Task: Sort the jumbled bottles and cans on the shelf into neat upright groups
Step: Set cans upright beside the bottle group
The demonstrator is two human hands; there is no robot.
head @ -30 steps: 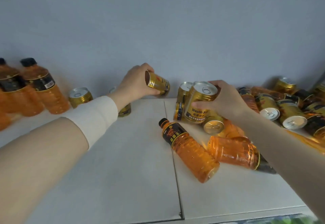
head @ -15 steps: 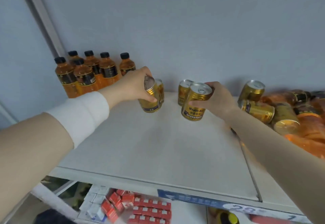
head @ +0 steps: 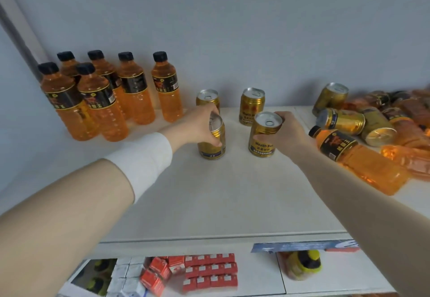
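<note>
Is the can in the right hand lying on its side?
No, the gold can held by the right hand is upright, its silver top facing up.

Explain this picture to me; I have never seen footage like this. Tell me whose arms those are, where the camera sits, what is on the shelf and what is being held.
There is no machine here. The two arms belong to a person, and the one camera is worn on their head, looking forward and down.

The left hand has its grip on a gold can, taken from above. The right hand holds another gold can from the side. Both cans are upright and appear to rest on the white shelf.

Behind them stand two more cans. At the far left, six orange bottles stand as a group. At the right lies a pile of cans and bottles, with one bottle on its side near the right arm. Red boxes sit on a lower shelf.
</note>
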